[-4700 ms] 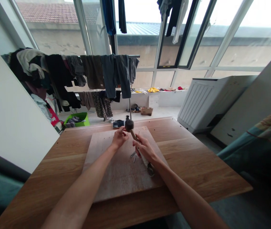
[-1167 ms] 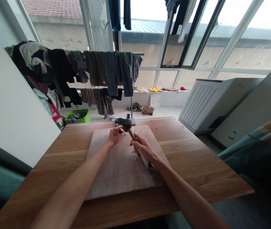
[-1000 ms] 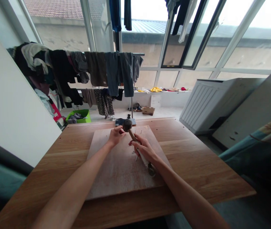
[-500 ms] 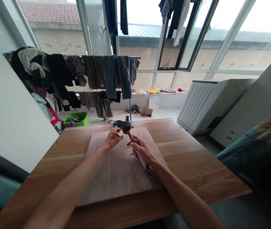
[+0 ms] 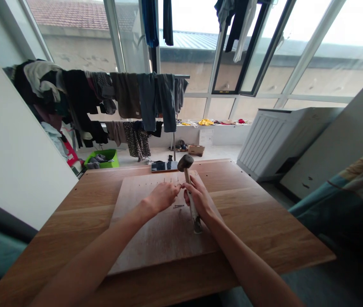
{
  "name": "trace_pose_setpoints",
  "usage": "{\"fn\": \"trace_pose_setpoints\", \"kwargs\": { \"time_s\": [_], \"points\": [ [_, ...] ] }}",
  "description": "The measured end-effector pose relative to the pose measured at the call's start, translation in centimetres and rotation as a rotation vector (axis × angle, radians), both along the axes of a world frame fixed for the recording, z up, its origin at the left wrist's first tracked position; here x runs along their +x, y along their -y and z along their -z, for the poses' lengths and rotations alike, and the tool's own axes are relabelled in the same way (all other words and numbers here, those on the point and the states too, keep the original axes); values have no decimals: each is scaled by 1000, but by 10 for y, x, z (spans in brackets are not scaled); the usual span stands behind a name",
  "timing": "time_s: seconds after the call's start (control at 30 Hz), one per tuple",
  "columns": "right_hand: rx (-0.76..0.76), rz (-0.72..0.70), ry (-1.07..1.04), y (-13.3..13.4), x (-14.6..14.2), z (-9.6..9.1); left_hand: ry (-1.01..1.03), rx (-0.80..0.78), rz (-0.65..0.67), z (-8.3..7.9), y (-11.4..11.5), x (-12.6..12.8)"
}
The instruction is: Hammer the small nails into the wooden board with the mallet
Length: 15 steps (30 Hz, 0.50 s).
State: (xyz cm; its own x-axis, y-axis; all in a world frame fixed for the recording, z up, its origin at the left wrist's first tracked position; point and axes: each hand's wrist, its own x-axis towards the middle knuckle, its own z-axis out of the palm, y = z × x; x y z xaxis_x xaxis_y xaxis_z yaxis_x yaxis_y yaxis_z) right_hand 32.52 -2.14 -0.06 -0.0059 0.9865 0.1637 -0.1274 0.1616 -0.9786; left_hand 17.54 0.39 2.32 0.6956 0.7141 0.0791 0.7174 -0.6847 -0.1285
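My right hand (image 5: 198, 197) is wrapped round the handle of a mallet (image 5: 185, 163), its dark head up and tilted towards the far side. My left hand (image 5: 164, 196) is closed in a pinch, its fingertips meeting those of my right hand; whatever lies between them is too small to make out. Both hands are over a pale wooden board (image 5: 149, 238). Several thin nails (image 5: 171, 180) stand upright in a row near its far edge. Loose nails (image 5: 178, 206) lie on the board just below my left hand.
The board rests on a wooden table (image 5: 248, 213). A dark phone-like device (image 5: 164, 166) lies beyond the board's far edge. Behind the table are a laundry rack (image 5: 146, 102) with clothes, a green basket (image 5: 113, 158) and a white ribbed cabinet (image 5: 264, 140).
My left hand has moved right and nearer, from the nail row to my right fingertips, and closed. The mallet has swung right and stands more upright.
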Motion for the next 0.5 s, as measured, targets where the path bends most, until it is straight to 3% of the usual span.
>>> {"fn": "trace_pose_setpoints", "kwargs": {
  "time_s": [0.2,0.3,0.5],
  "points": [
    [-1,-13,-9,0,-1,-1,45,59,139,10,-3,-2],
    [-8,-14,-7,0,-1,1,262,20,34,14,-19,-15],
    [-3,-41,15,-1,-2,4,1015,-65,-288,40,-65,-67]
  ]
}}
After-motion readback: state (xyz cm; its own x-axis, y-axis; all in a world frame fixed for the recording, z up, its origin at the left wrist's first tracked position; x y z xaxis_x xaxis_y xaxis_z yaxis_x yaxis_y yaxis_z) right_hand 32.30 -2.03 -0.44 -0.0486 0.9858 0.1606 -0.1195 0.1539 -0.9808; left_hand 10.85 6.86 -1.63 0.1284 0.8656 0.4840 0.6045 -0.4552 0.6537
